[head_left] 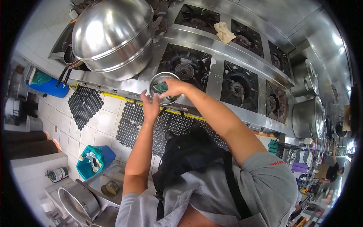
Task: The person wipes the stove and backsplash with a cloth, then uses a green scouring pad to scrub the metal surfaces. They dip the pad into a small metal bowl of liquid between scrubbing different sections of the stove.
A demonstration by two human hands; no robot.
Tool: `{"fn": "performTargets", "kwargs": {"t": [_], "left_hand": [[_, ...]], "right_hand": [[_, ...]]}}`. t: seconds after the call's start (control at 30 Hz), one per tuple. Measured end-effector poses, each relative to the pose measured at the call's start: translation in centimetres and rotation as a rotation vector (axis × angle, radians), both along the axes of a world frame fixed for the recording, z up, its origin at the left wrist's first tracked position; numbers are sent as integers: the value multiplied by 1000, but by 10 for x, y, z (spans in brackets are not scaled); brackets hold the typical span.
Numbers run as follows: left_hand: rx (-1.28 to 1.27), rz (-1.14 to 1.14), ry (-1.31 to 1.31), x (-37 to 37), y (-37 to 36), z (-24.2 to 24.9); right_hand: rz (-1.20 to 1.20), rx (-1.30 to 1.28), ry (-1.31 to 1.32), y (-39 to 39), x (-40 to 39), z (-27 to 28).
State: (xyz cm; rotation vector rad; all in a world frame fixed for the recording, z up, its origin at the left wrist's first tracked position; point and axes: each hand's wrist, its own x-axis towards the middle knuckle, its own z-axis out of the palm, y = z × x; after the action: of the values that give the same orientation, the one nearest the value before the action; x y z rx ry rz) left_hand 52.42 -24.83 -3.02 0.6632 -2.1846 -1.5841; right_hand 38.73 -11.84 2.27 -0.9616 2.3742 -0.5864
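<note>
A round metal bowl (pixel 154 80) sits at the front edge of the steel stove (pixel 217 77), beside a burner. Inside the bowl lies a dark green pad (pixel 160 87). My right hand (pixel 173 87) reaches over the bowl from the right, its fingers closed on the green pad. My left hand (pixel 150 104) is at the bowl's near left side, thumb and fingers apart; whether it touches the rim cannot be made out.
A large domed steel pot (pixel 113 41) stands left of the bowl. A cloth (pixel 224 32) lies between the back burners. Tall pots (pixel 308 117) stand at the right. Black mats (pixel 141 123) and a blue bin (pixel 107 155) are on the floor. Another person (pixel 332 172) is far right.
</note>
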Motion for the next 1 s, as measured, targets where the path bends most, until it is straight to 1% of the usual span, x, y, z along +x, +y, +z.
{"fn": "performTargets", "kwargs": {"t": [0.03, 0.07, 0.13, 0.17, 0.2, 0.23, 0.27, 0.3, 0.33, 0.37, 0.4, 0.43, 0.47, 0.53, 0.57, 0.6, 0.67, 0.7, 0.73, 0.77, 0.8, 0.83, 0.87, 0.9, 0.93, 0.97, 1.0], "left_hand": [[40, -42, -5, 2, -4, -1], [35, -33, -4, 1, -5, -1], [-74, -109, -102, -3, -10, 0], [69, -123, -85, -5, -14, 0], [64, -107, -79, -4, -18, 1], [146, -134, -117, -3, -21, 0], [231, -159, -155, -1, -20, 10], [214, -118, -155, 3, -17, 19], [213, -103, -149, 3, -19, 13], [-15, -96, -46, 4, -19, 13], [-244, -88, 54, 3, -19, 13], [-151, -57, -68, 5, -18, 13], [-150, -45, -63, 6, -16, 19], [-434, -2, 100, 8, -11, 29], [-251, -58, 37, 11, -8, 52], [-253, -56, 38, 12, -6, 64], [53, -147, -91, 9, -2, 78], [141, -178, -52, 6, 1, 82], [139, -179, -50, 4, 5, 85], [209, -182, -36, 2, 9, 87], [278, -188, -24, 0, 12, 89], [220, -214, -108, 0, 10, 88], [215, -230, -112, 0, 7, 82], [254, -185, -61, -2, 4, 71], [298, -160, -11, -7, 2, 57], [366, -145, 63, -13, -5, 33], [236, -118, 5, -19, -19, 11]], "right_hand": [[-33, 61, -47, -1, -4, -1], [-62, 123, -92, -4, -9, -3], [-64, 126, -46, -12, -14, -7], [-121, 94, -114, -12, -16, -4], [-177, 62, -181, -12, -17, 4], [-265, -32, -176, -12, -17, -3], [-246, -32, -171, -9, -16, 7], [-267, -173, -427, -4, -12, 26], [-286, -314, -684, -1, -10, 38], [-270, -310, -681, 2, -10, 40], [-305, -381, -738, 5, -12, 42], [-340, -453, -794, 7, -14, 44], [-328, -448, -791, 10, -13, 51], [-376, -497, -797, 16, -12, 63], [-358, -500, -840, 18, -14, 65], [-354, -501, -840, 18, -11, 66], [-346, -530, -816, 20, -7, 70], [-345, -532, -815, 20, -3, 72], [-379, -535, -826, 18, 1, 74], [-415, -540, -836, 15, 3, 75], [-348, -516, -743, 13, -6, 43], [-350, -507, -691, 8, -8, 18], [-358, -501, -639, 1, -7, 4], [-322, -516, -549, -5, -2, -2], [-407, -492, -484, -8, 10, 11], [-435, -378, -278, -11, 12, 3], [-306, -308, -249, -7, 11, 11]]}}
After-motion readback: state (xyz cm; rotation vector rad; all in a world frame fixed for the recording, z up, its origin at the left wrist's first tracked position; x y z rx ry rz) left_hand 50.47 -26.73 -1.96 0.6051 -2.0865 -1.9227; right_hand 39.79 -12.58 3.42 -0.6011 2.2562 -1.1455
